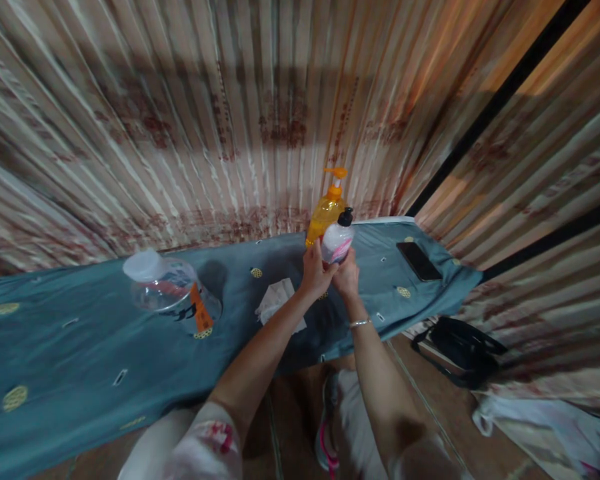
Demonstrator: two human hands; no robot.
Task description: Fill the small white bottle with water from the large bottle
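My left hand (316, 268) and my right hand (347, 273) are closed together around the lower part of a white pump bottle (339, 239) with a black top and pink marks. The bottle is held upright, tilted slightly. Just behind it, partly hidden, stands a larger pump bottle of yellow liquid (325, 215) with an orange pump head. A crumpled white tissue (276, 300) lies on the cloth to the left of my hands, partly behind my left forearm.
A teal cloth (95, 360) with pineapple prints covers the long table. A clear plastic jar (167, 287) with a white lid and orange label sits at left. At right lies a dark phone (419, 261). A black bag (460, 350) rests on the floor; a pleated curtain (180, 133) hangs behind.
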